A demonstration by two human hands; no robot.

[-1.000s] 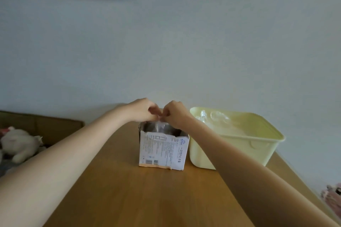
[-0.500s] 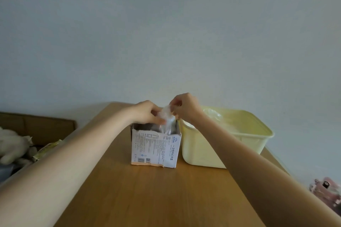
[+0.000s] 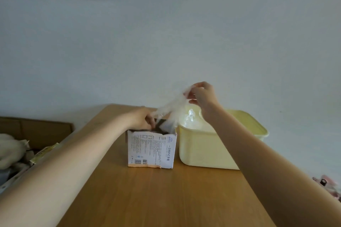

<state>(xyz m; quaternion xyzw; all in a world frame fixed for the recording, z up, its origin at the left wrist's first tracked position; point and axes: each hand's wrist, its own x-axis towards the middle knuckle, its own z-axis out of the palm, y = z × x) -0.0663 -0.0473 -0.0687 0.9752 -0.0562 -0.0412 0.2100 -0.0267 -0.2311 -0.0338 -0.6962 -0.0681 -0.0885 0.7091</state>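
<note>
Wooden table (image 3: 166, 195) carries the glove box (image 3: 151, 148); left hand (image 3: 143, 119) grips its top edge, right hand (image 3: 202, 95) pinches a clear glove (image 3: 172, 107) above the yellow tub (image 3: 203, 149).

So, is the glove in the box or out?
Nearly out: the right hand holds the glove above the box; its lower end is at the opening, by the left hand.
</note>
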